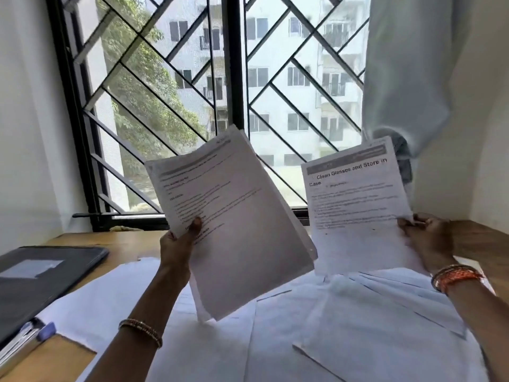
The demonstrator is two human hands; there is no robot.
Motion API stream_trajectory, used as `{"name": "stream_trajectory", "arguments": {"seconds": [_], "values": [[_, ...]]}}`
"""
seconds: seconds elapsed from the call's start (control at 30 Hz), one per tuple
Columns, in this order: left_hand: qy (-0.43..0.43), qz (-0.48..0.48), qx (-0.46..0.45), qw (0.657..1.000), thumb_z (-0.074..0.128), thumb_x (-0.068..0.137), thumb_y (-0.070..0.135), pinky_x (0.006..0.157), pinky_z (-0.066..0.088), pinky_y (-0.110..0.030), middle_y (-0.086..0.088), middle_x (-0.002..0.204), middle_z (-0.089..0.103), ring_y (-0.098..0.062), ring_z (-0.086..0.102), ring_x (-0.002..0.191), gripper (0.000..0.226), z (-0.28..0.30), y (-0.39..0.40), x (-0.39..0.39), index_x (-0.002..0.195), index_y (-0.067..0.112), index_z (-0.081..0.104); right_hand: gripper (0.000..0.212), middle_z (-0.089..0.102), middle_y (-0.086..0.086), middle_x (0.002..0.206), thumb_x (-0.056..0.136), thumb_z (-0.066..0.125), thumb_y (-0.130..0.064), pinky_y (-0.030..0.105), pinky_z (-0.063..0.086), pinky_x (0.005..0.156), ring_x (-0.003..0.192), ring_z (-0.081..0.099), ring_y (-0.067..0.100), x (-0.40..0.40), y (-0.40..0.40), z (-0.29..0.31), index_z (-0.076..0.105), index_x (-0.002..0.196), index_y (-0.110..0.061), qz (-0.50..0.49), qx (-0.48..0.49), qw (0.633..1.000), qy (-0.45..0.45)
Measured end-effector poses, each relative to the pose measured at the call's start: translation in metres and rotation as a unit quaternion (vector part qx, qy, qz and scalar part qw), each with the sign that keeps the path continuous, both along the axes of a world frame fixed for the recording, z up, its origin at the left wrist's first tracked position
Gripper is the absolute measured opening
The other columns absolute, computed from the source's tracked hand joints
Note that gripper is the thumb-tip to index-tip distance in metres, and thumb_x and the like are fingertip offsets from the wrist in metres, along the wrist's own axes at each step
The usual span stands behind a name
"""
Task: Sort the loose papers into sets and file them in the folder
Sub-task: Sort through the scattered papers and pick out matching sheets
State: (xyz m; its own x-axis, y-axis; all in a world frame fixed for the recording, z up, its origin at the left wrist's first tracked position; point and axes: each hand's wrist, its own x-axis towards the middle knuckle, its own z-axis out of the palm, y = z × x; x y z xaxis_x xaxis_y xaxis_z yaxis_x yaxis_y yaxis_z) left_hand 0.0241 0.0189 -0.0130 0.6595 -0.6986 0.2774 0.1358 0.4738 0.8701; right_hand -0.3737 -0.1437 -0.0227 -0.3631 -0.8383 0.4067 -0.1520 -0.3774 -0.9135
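Note:
My left hand (179,244) grips a thin stack of printed sheets (242,232) by its left edge, thumb on the front, and holds it up tilted above the desk. My right hand (427,232) pinches a single printed page (355,205) at its right edge; its heading reads "Clean Glasses and Store in Case". The two held sets are apart, side by side in front of the window. Several loose white papers (344,326) lie spread over the wooden desk (132,244) below. A dark folder (46,274) lies closed at the left of the desk.
A window with a black diagonal grille (234,106) fills the wall behind the desk. A pale curtain (407,78) hangs at the right. At the lower left edge a clip-like binder part with a blue piece (41,332) sits on a brown sheet.

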Motion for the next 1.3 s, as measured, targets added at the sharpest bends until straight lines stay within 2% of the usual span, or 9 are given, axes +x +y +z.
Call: {"name": "stream_trajectory", "arguments": {"seconds": [0.13, 0.2, 0.3, 0.47, 0.63, 0.73, 0.87, 1.03, 1.3], "values": [[-0.029, -0.033, 0.042, 0.998, 0.069, 0.084, 0.017, 0.082, 0.050, -0.040, -0.005, 0.095, 0.066, -0.027, 0.060, 0.088, 0.013, -0.006, -0.004, -0.016, 0.094, 0.012, 0.063, 0.013, 0.067, 0.003, 0.075, 0.082, 0.073, -0.009, 0.013, 0.048, 0.056, 0.052, 0.054, -0.006, 0.029, -0.010, -0.016, 0.070, 0.093, -0.002, 0.053, 0.021, 0.998, 0.008], [-0.026, -0.036, 0.053, 0.998, 0.071, 0.081, 0.014, 0.082, 0.051, -0.040, -0.010, 0.097, 0.067, -0.031, 0.061, 0.090, 0.015, -0.009, -0.007, -0.024, 0.093, 0.009, 0.064, 0.001, 0.068, -0.001, 0.068, 0.083, 0.071, -0.006, 0.022, 0.052, 0.058, 0.059, 0.058, 0.009, 0.058, 0.005, -0.018, 0.070, 0.082, -0.007, 0.128, 0.028, 0.991, -0.007], [-0.030, -0.018, 0.062, 0.997, 0.074, 0.079, 0.010, 0.079, 0.052, -0.038, -0.014, 0.099, 0.065, -0.031, 0.062, 0.089, 0.023, -0.012, -0.009, -0.036, 0.099, 0.005, 0.062, 0.012, 0.071, 0.000, 0.064, 0.085, 0.069, -0.003, 0.025, 0.053, 0.057, 0.056, 0.062, 0.012, 0.100, 0.044, -0.016, 0.070, 0.076, -0.011, 0.236, 0.036, 0.971, 0.003], [-0.035, -0.012, 0.087, 0.996, 0.076, 0.078, 0.013, 0.081, 0.050, -0.036, -0.012, 0.105, 0.065, -0.030, 0.061, 0.093, 0.033, -0.016, -0.008, -0.036, 0.107, 0.009, 0.060, 0.006, 0.073, 0.009, 0.074, 0.088, 0.065, -0.008, 0.027, 0.056, 0.055, 0.060, 0.067, 0.017, 0.128, 0.086, -0.011, 0.070, 0.087, -0.006, 0.362, 0.054, 0.930, -0.020], [-0.102, 0.004, 0.058, 0.993, 0.076, 0.078, 0.012, 0.070, 0.052, -0.026, -0.009, 0.107, 0.064, -0.021, 0.063, 0.088, 0.043, -0.019, -0.007, -0.032, 0.116, 0.006, 0.056, 0.039, 0.073, 0.008, 0.089, 0.099, 0.042, -0.041, 0.027, 0.055, 0.059, 0.075, 0.069, 0.022, 0.121, 0.081, -0.010, 0.070, 0.100, -0.013, 0.402, 0.143, 0.904, -0.012], [-0.101, -0.014, 0.045, 0.994, 0.077, 0.078, 0.015, 0.070, 0.055, -0.032, -0.010, 0.106, 0.062, -0.020, 0.064, 0.086, 0.057, -0.020, -0.012, -0.033, 0.119, 0.014, 0.036, 0.024, 0.072, 0.011, 0.103, 0.093, 0.057, -0.024, 0.031, 0.057, 0.069, 0.088, 0.071, 0.025, 0.120, 0.083, -0.018, 0.066, 0.109, -0.009, 0.472, 0.151, 0.868, 0.015], [0.011, -0.172, 0.048, 0.984, 0.068, 0.080, 0.030, 0.070, 0.057, -0.033, -0.009, 0.106, 0.069, -0.023, 0.066, 0.089, 0.059, -0.011, -0.009, -0.022, 0.129, 0.004, 0.050, 0.025, 0.074, 0.006, 0.093, 0.083, 0.061, 0.005, 0.031, 0.058, 0.066, 0.081, 0.070, 0.022, 0.119, 0.078, -0.016, 0.066, 0.102, -0.011, 0.447, 0.093, 0.890, -0.018], [-0.068, -0.311, 0.099, 0.943, 0.062, 0.081, 0.025, 0.075, 0.057, -0.037, -0.010, 0.112, 0.070, -0.027, 0.067, 0.099, 0.043, -0.015, -0.002, -0.030, 0.122, 0.013, 0.060, 0.028, 0.074, 0.005, 0.097, 0.084, 0.060, 0.002, 0.030, 0.057, 0.067, 0.085, 0.071, 0.021, 0.113, 0.076, -0.014, 0.065, 0.109, -0.009, 0.465, 0.087, 0.880, -0.034], [-0.151, -0.088, 0.060, 0.983, 0.056, 0.093, 0.009, 0.080, 0.056, -0.034, 0.000, 0.091, 0.070, -0.016, 0.066, 0.082, 0.012, -0.018, -0.010, -0.043, 0.099, 0.013, 0.065, 0.023, 0.075, 0.003, 0.083, 0.086, 0.066, -0.031, 0.022, 0.054, 0.056, 0.071, 0.071, 0.015, 0.113, 0.078, -0.011, 0.070, 0.091, -0.009, 0.388, 0.077, 0.918, 0.021]]}}
